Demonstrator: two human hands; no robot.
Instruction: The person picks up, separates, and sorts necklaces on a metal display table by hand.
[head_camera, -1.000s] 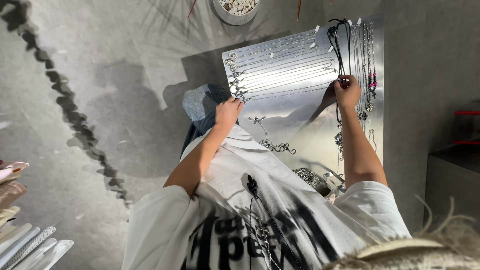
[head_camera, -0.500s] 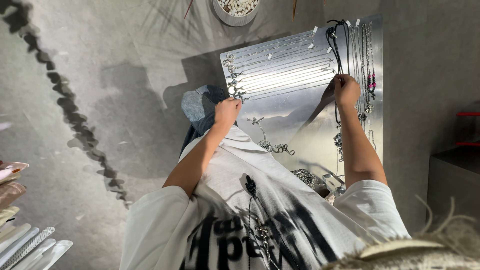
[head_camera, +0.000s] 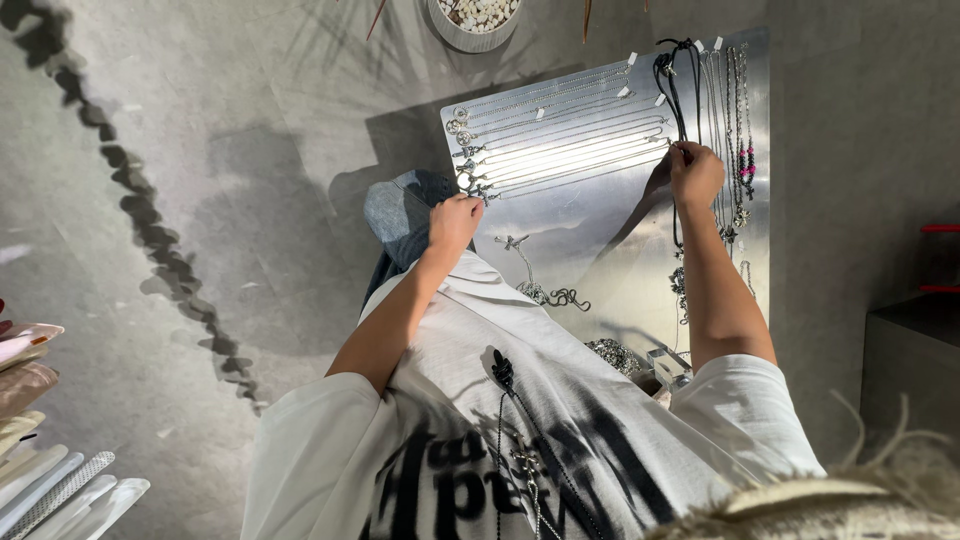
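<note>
A shiny metal display board (head_camera: 600, 215) lies below me with several thin silver chains (head_camera: 560, 150) laid in rows across it. My left hand (head_camera: 455, 220) rests at the board's left edge, fingers closed on the pendant end of one chain. My right hand (head_camera: 695, 172) pinches the other end of a chain near the board's right side, beside a black cord necklace (head_camera: 672, 80). More chains with dark and pink beads (head_camera: 742, 150) hang along the right edge.
A loose chain with a curled pendant (head_camera: 545, 290) and a heap of chain (head_camera: 612, 355) lie on the board's lower part. A round bowl of pale stones (head_camera: 475, 15) sits at the top. Folded cloth pieces (head_camera: 40, 440) stack at lower left. The floor is grey concrete.
Both hands stay on the board; the right hand has shifted very slightly along the chain's end. Nothing else has moved.
</note>
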